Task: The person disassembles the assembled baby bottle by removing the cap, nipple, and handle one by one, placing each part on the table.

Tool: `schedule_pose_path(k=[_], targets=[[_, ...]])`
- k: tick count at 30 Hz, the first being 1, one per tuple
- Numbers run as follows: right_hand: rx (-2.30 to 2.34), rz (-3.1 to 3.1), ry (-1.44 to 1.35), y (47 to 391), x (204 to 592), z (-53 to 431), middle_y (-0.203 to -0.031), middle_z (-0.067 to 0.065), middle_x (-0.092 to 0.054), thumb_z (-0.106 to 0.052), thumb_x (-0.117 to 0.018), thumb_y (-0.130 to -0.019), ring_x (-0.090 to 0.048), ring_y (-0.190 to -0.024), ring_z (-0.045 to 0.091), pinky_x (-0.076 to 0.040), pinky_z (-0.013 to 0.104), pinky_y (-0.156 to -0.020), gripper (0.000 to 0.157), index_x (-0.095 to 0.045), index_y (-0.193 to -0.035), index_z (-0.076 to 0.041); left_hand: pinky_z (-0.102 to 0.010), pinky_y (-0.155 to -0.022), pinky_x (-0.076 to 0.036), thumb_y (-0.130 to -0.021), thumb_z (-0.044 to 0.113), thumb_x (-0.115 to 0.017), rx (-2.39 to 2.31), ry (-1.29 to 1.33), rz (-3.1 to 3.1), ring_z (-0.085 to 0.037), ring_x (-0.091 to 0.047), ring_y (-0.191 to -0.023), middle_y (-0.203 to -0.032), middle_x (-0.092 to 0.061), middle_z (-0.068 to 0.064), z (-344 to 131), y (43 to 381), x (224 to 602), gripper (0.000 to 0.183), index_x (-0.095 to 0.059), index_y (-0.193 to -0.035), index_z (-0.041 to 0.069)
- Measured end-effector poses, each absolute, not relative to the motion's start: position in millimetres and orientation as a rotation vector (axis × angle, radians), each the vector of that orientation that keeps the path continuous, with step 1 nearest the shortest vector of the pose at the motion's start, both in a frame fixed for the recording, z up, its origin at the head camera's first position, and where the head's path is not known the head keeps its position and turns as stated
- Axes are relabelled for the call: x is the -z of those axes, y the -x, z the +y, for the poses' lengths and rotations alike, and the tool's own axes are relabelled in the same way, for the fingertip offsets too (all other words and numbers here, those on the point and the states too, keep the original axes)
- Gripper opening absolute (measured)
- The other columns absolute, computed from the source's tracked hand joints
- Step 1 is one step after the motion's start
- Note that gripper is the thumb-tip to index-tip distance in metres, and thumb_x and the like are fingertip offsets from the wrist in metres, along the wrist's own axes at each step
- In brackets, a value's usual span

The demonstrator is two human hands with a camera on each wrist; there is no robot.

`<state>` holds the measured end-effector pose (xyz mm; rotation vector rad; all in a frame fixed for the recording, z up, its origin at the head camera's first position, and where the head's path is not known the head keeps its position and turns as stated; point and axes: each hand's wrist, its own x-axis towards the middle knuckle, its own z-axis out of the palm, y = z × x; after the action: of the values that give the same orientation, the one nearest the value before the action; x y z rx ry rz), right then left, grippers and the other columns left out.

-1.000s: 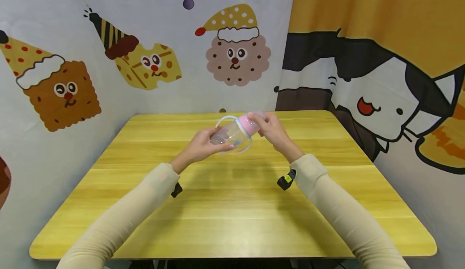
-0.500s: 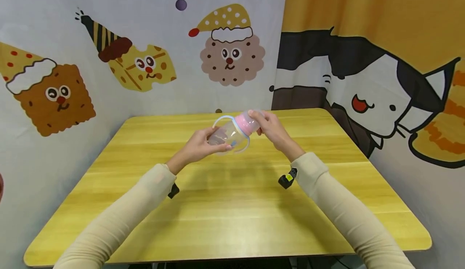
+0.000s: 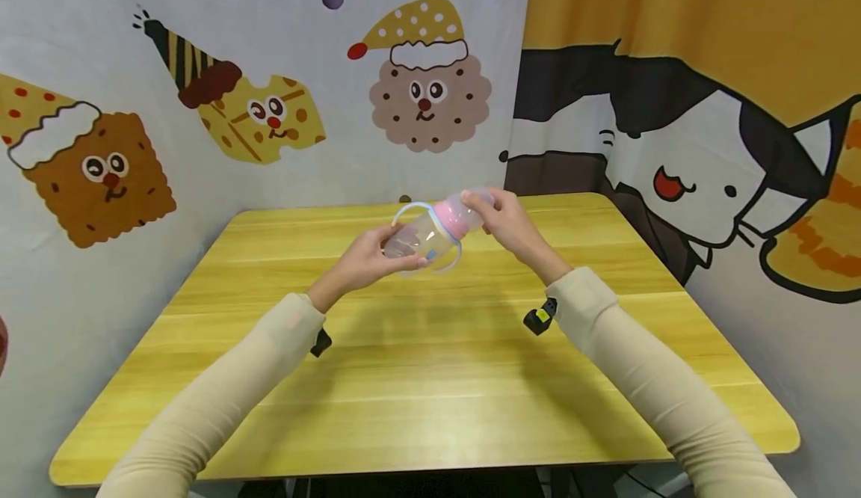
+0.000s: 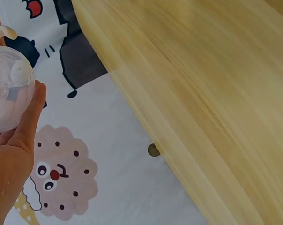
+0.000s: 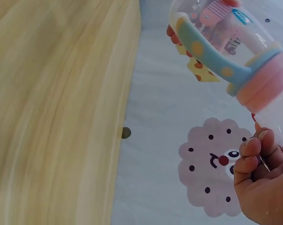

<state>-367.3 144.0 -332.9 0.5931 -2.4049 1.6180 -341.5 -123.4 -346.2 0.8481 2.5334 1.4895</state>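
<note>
A clear baby bottle is held tilted above the table, its top toward the upper right in the head view. My left hand grips the lower body, thumb along the near side. In the left wrist view the round bottle base faces the camera beside that hand. Two curved handles spread from the neck below the pink collar; one blue handle with yellow dots shows in the right wrist view. My right hand pinches the clear cap at the bottle's top; its fingers partly hide the cap.
The yellow wood-grain table spreads below both hands. A cloth printed with cartoon biscuits hangs behind its far edge, and a cartoon cat print hangs at the right. Black wrist cameras hang under the sleeves.
My right hand has drawn slightly outward along the bottle's axis, and more of the clear cap shows beyond the pink collar. My left hand keeps its grip. The head view has shifted a little.
</note>
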Motion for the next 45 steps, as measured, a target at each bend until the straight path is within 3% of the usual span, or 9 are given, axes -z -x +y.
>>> schedule_pose_path(k=[9,13,19,26,32,39,45], targets=[[-1.484,-2.41,-0.599,379.4,314.8,152.7,-0.077,0.008,-0.052,-0.048,-0.059,-0.094,-0.043,-0.064,0.018,-0.039,0.029,-0.056,0.036,-0.065,-0.107,-0.015,-0.036,-0.078,-0.055,-0.083,0.027,-0.079,-1.476,-0.802,2.572,-0.027,-0.064,-0.099,-0.117,-0.065,-0.017,-133.5,338.4,346.4,0.061,-0.055,-0.132,0.0],[-1.439,-2.437,-0.559,385.3,310.3,161.8,-0.094,0.01,-0.06,-0.049,-0.06,-0.093,-0.048,-0.075,0.019,-0.042,0.03,-0.063,0.04,-0.063,-0.115,-0.016,-0.037,-0.078,-0.055,-0.083,0.028,-0.079,-1.461,-0.758,2.604,-0.025,-0.063,-0.1,-0.117,-0.064,-0.017,-138.5,341.5,346.4,0.058,-0.055,-0.13,0.002],[-1.398,-2.443,-0.453,388.1,311.5,178.9,-0.093,0.007,-0.059,-0.054,-0.062,-0.09,-0.048,-0.075,0.021,-0.041,0.031,-0.062,0.044,-0.061,-0.114,-0.017,-0.039,-0.081,-0.054,-0.082,0.036,-0.079,-1.461,-0.781,2.551,-0.025,-0.061,-0.104,-0.121,-0.062,-0.014,-138.5,361.4,357.8,0.067,-0.052,-0.134,0.003],[-1.247,-2.524,-0.467,394.5,321.8,180.8,-0.099,0.004,-0.062,-0.057,-0.062,-0.088,-0.052,-0.078,0.022,-0.044,0.033,-0.065,0.055,-0.051,-0.125,-0.018,-0.038,-0.08,-0.054,-0.075,0.044,-0.083,-1.495,-0.809,2.572,-0.022,-0.062,-0.101,-0.115,-0.064,-0.005,-148.6,370.0,367.2,0.067,-0.057,-0.128,0.013],[-1.197,-2.535,-0.465,399.6,328.5,180.6,-0.105,0.006,-0.063,-0.055,-0.065,-0.087,-0.057,-0.081,0.023,-0.047,0.034,-0.068,0.061,-0.044,-0.127,-0.015,-0.037,-0.076,-0.056,-0.072,0.049,-0.084,-1.481,-0.827,2.608,-0.022,-0.062,-0.098,-0.112,-0.064,-0.006,-155.2,369.0,372.3,0.067,-0.057,-0.123,0.016],[-1.117,-2.577,-0.416,409.7,339.2,187.9,-0.094,0.008,-0.061,-0.054,-0.066,-0.085,-0.057,-0.077,0.024,-0.047,0.036,-0.066,0.058,-0.043,-0.123,-0.017,-0.037,-0.074,-0.056,-0.073,0.044,-0.085,-1.488,-0.847,2.622,-0.023,-0.062,-0.099,-0.115,-0.064,-0.01,-156.0,367.7,372.0,0.066,-0.055,-0.125,0.017],[-1.019,-2.637,-0.344,423.6,358.3,195.6,-0.092,0.008,-0.06,-0.058,-0.065,-0.084,-0.057,-0.078,0.024,-0.045,0.036,-0.066,0.061,-0.041,-0.122,-0.016,-0.037,-0.076,-0.056,-0.072,0.044,-0.085,-1.479,-0.855,2.631,-0.023,-0.061,-0.101,-0.115,-0.063,-0.005,-155.1,366.1,368.4,0.068,-0.055,-0.125,0.015]])
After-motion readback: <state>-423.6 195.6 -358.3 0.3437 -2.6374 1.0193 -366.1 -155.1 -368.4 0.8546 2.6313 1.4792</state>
